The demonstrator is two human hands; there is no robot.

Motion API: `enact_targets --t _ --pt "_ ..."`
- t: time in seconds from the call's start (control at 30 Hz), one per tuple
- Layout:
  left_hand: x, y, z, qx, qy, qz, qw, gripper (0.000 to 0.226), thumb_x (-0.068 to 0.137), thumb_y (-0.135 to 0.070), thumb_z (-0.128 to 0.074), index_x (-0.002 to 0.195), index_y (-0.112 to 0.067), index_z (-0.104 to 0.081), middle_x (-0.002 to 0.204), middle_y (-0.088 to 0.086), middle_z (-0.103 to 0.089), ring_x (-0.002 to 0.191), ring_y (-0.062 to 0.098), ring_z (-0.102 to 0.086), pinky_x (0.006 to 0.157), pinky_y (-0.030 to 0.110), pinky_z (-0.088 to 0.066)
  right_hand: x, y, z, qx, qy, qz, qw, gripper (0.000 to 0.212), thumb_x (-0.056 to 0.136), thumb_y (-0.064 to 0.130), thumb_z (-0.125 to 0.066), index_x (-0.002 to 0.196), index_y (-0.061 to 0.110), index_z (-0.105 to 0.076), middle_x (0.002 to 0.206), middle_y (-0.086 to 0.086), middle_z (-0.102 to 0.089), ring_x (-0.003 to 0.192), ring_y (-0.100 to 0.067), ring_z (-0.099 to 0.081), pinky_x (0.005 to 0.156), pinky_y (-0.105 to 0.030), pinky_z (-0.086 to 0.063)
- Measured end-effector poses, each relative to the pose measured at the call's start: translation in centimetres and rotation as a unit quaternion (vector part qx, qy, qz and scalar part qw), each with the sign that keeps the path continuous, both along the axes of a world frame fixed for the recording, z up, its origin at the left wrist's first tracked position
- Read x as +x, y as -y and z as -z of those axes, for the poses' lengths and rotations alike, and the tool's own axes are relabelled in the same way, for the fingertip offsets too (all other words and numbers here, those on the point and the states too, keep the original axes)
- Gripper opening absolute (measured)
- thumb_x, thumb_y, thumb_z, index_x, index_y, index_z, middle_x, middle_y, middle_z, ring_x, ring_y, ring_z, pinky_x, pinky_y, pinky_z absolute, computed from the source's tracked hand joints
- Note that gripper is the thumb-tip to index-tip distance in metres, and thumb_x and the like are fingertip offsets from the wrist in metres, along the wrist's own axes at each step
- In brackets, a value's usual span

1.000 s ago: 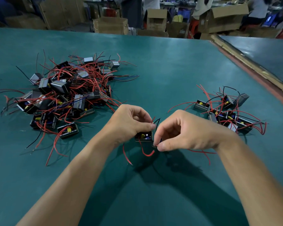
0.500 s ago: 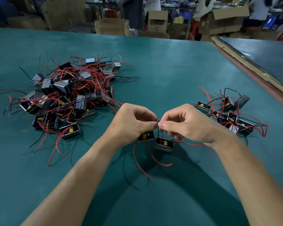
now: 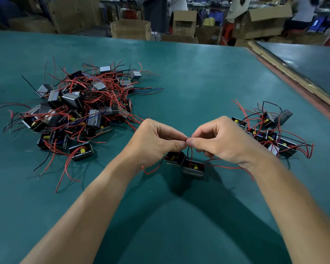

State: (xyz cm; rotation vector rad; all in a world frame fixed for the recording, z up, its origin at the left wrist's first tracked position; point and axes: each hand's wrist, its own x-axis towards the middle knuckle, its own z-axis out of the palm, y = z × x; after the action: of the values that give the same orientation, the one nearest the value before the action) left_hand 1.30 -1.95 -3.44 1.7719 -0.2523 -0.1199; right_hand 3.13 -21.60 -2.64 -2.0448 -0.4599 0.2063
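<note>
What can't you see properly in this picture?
Head view: the thin red wire ends between the left hand and right hand; fingertips cover them, so any join is unclear.
Head view: the small black box with a yellow part, half under the left hand's fingers.
Head view: the big tangled pile of black boxes and red wires; boxes bury each other, uncountable.
Head view: people at the back, blurred, cut by the top edge.

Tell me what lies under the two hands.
Two open black boxes: the left box below the left hand, the right box below the right hand. Their wires rise to the pinching fingertips; the wire ends are covered.
</note>
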Motion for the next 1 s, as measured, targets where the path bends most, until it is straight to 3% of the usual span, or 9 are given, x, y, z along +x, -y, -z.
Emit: enact_targets --t 0.17,0.3,0.43,0.6,0.77,1.0 --pt "0.01 0.07 0.02 0.006 0.016 -0.007 1.000 0.022 0.081 -0.001 -0.075 0.077 -0.023 -0.079 0.076 -0.001 -0.076 0.068 0.005 -0.065 0.070 0.019 -0.053 0.06 0.18 -0.08 -0.003 0.002 -0.008 1.000 0.009 0.086 0.022 -0.074 0.078 0.023 -0.078 0.062 0.002 -0.069 0.050 -0.007 -0.053 0.050 -0.021 -0.045" --pt "-0.02 0.10 0.07 -0.002 0.019 -0.008 1.000 0.018 0.081 -0.003 -0.076 0.079 -0.021 -0.079 0.078 0.002 -0.076 0.070 0.009 -0.066 0.073 0.024 -0.055 -0.19 0.11 -0.37 -0.004 -0.009 -0.019 1.000 0.016 0.089 0.017 -0.072 0.076 0.023 -0.078 0.064 0.003 -0.071 0.049 -0.004 -0.054 0.052 -0.017 -0.046" --pt "-0.04 0.29 0.01 -0.015 0.029 -0.003 0.999 0.023 0.081 -0.002 -0.076 0.081 -0.025 -0.079 0.084 0.015 -0.075 0.073 0.016 -0.062 0.075 0.033 -0.053 -0.43 -0.12 -0.63 -0.011 -0.005 -0.026 1.000 0.026 0.090 0.018 -0.070 0.066 0.026 -0.076 0.061 0.005 -0.069 0.049 -0.005 -0.054 0.050 -0.016 -0.044" --pt "-0.18 0.44 -0.08 -0.023 0.039 0.013 0.999 0.016 0.078 -0.009 -0.074 0.084 -0.024 -0.079 0.090 0.030 -0.068 0.069 0.021 -0.053 0.071 0.037 -0.045 -0.50 -0.36 -0.58 -0.007 -0.018 -0.027 0.999 0.020 0.088 0.027 -0.073 0.069 0.020 -0.076 0.062 -0.001 -0.070 0.049 -0.008 -0.055 0.050 -0.017 -0.046" --pt "-0.03 0.41 0.09 -0.019 0.044 0.015 0.999 0.011 0.084 -0.009 -0.073 0.080 -0.018 -0.078 0.074 0.009 -0.073 0.061 0.011 -0.057 0.067 0.031 -0.048 -0.51 -0.37 -0.58 -0.019 -0.013 -0.043 0.999 0.031 0.090 0.014 -0.070 0.062 0.026 -0.074 0.057 -0.001 -0.066 0.046 -0.007 -0.056 0.048 -0.017 -0.044" --pt "-0.03 0.60 0.04 -0.005 0.044 0.004 0.999 0.012 0.087 -0.005 -0.069 0.077 -0.009 -0.072 0.065 0.010 -0.064 0.059 0.020 -0.052 0.065 0.037 -0.045 -0.46 -0.19 -0.42 -0.028 -0.004 -0.047 0.998 0.017 0.085 0.026 -0.071 0.069 0.019 -0.074 0.058 -0.007 -0.064 0.050 -0.009 -0.057 0.050 -0.021 -0.048"
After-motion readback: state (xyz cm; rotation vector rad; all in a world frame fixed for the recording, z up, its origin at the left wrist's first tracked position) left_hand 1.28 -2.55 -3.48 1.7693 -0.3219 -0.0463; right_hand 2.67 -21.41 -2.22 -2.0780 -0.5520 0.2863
